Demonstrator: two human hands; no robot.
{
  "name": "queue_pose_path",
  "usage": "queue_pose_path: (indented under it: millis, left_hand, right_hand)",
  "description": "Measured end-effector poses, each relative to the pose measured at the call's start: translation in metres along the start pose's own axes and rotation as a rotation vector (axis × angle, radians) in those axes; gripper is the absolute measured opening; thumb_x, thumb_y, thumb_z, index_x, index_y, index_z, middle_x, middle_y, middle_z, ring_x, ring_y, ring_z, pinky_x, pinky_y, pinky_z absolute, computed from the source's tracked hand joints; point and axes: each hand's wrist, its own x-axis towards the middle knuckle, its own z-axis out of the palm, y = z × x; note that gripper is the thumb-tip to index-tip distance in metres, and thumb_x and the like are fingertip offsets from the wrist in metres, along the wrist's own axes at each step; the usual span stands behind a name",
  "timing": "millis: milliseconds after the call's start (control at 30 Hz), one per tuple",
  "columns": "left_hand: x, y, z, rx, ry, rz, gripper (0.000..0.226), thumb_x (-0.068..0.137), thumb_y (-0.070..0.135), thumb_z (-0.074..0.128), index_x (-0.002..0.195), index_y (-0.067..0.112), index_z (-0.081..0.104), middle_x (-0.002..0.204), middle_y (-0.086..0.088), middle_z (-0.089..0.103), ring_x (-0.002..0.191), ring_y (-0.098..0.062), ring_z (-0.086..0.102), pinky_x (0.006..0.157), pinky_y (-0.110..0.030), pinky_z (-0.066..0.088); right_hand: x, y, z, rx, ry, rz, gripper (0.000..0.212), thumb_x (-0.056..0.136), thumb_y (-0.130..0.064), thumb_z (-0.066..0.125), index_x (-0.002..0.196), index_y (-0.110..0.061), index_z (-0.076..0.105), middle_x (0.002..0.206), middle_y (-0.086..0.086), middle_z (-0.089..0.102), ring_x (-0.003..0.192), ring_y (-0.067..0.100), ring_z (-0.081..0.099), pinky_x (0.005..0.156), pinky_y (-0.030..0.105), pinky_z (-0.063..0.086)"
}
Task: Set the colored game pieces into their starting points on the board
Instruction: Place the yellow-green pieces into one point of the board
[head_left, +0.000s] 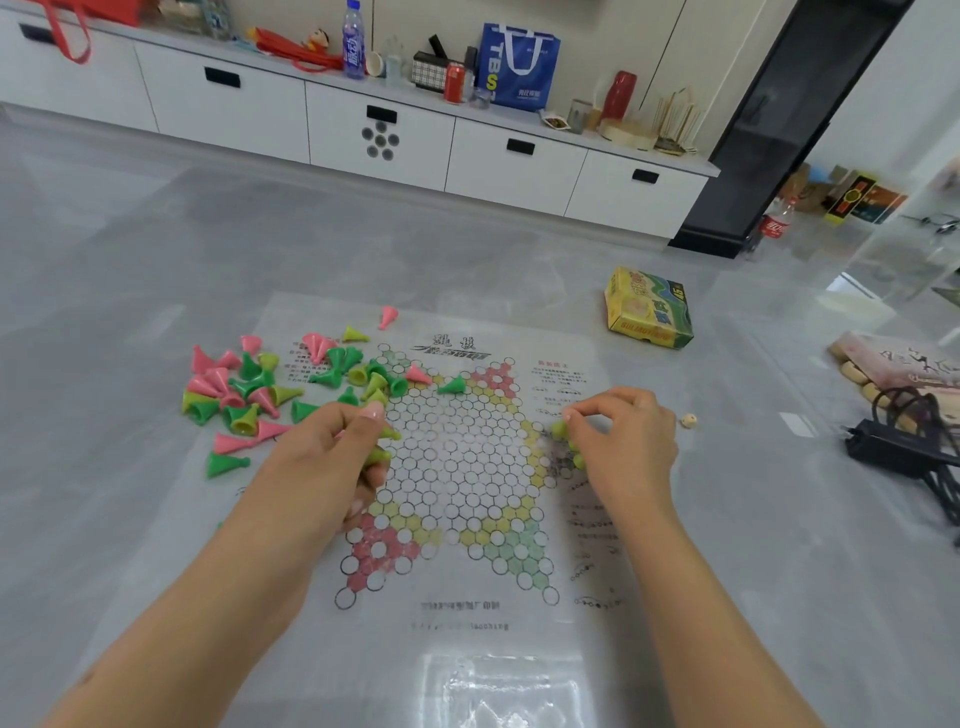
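- The right hand (621, 441) is curled over the right point of the board (467, 467), fingertips pinched on a yellow-green piece (559, 429) that it sets down there; a few more yellow-green pieces show just under its fingers, though how many already stand is hidden.
- The left hand (343, 457) is clenched loosely around a small stock of yellow-green pieces (382, 457); their tips poke out between the fingers, over the left edge of the board.
- The board is a thin printed sheet lying flat on the grey floor (156, 260), with a star of circles and tinted corner points.
- The red point nearest the person, lower left, and the green point, lower right, are bare; so is the red point at the upper right.
- A single dark green piece (453, 385) lies on its side near the upper middle of the star, not in a starting point.
- The loose pile (249, 389) of pink, dark green and yellow-green pieces lies tipped over across the left edge of the sheet and onto the floor.
- Judging from this, the task is at an early stage: one point is being filled, and most pieces wait in the pile.
- A yellow box (649, 312) lies on the floor beyond the right side of the board.
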Motion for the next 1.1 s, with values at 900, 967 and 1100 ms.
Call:
queue_pose_path:
  millis: [900,967,1100]
  left_hand:
    - [0.0004,-0.0007,0.0007,0.002,-0.007,-0.004,0.024,0.095,0.032,0.039,0.081,0.018,0.053,0.06,0.0,0.049,0.041,-0.008,0.032,0.039,-0.017,0.028]
    - [0.0001,-0.0007,0.0008,0.01,-0.006,0.0,0.025,0.095,0.032,0.039,0.082,0.017,0.053,0.06,0.001,0.049,0.042,-0.009,0.033,0.04,-0.017,0.029]
    - [-0.0005,-0.0012,0.0002,0.017,-0.003,0.001,0.025,0.094,0.033,0.039,0.082,0.017,0.054,0.06,0.0,0.05,0.045,-0.01,0.033,0.044,-0.02,0.029]
  right_hand:
    - [-0.0019,0.0056,0.0067,0.024,0.029,-0.015,0.011,0.083,-0.03,0.063,0.082,-0.023,0.071,0.111,-0.003,0.056,0.112,0.019,0.041,0.086,0.032,0.028]
    - [-0.0021,0.0056,0.007,0.026,0.029,-0.019,0.01,0.083,-0.03,0.063,0.082,-0.023,0.071,0.112,-0.002,0.055,0.112,0.02,0.041,0.086,0.032,0.029]
    - [-0.0023,0.0056,0.007,0.013,0.024,-0.022,0.01,0.084,-0.031,0.063,0.083,-0.024,0.07,0.113,-0.002,0.055,0.113,0.02,0.04,0.087,0.033,0.029]
